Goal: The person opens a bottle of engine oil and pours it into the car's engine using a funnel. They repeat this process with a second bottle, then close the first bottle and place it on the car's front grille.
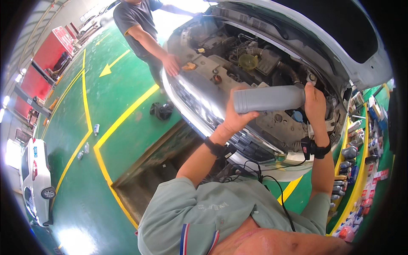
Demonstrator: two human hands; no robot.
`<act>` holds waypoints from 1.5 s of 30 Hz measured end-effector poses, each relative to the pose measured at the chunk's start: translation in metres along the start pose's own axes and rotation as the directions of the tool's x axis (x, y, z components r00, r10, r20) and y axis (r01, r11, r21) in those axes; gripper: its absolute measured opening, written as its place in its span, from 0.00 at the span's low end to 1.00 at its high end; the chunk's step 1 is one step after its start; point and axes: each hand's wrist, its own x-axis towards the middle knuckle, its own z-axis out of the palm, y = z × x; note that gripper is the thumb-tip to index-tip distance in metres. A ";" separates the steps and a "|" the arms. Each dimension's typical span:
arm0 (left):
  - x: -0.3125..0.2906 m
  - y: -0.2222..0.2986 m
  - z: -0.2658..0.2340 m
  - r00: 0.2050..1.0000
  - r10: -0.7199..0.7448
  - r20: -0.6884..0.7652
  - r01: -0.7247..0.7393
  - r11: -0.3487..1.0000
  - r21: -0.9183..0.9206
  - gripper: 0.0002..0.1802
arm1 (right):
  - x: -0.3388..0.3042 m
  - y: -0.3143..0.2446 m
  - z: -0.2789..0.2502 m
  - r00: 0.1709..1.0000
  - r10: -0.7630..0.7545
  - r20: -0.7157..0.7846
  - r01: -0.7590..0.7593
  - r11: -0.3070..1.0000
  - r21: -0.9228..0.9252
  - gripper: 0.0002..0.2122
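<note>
A grey plastic bottle [268, 98] lies sideways in the air above the open engine bay [225, 63] of a white car. My left hand [238, 114] grips its ribbed base end, thumb along the near side. Around the narrower neck end my right hand [314, 103] is closed, and its fingers hide the bottle's mouth. Beyond the bottle, a yellowish translucent funnel [248, 62] sits in the engine bay. Close to my right hand is a blue cap [297, 115] on the near side of the bay. Dark straps circle both my wrists.
At the car's front left stands another person [142, 32], one hand on the front edge. The raised hood [327, 25] overhangs the right. Below me is a floor pit [148, 170]; cables [272, 178] hang by the bumper. Shelves with bottles [350, 153] line the right.
</note>
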 end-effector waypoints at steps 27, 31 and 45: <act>-0.044 0.036 -0.022 0.995 0.015 0.102 -0.023 0.997 0.078 0.59 | -0.070 0.028 0.035 0.886 0.461 0.059 -0.438 0.785 0.438 0.25; -0.051 0.042 -0.018 1.000 -0.006 -0.004 0.006 1.000 0.013 0.36 | -0.085 0.015 0.028 0.972 0.209 -0.106 -0.179 0.954 0.239 0.24; -0.058 0.041 -0.042 0.577 -0.676 0.459 0.795 0.336 -0.505 0.41 | -0.093 -0.012 0.019 0.994 -0.093 -0.057 0.098 0.991 0.091 0.18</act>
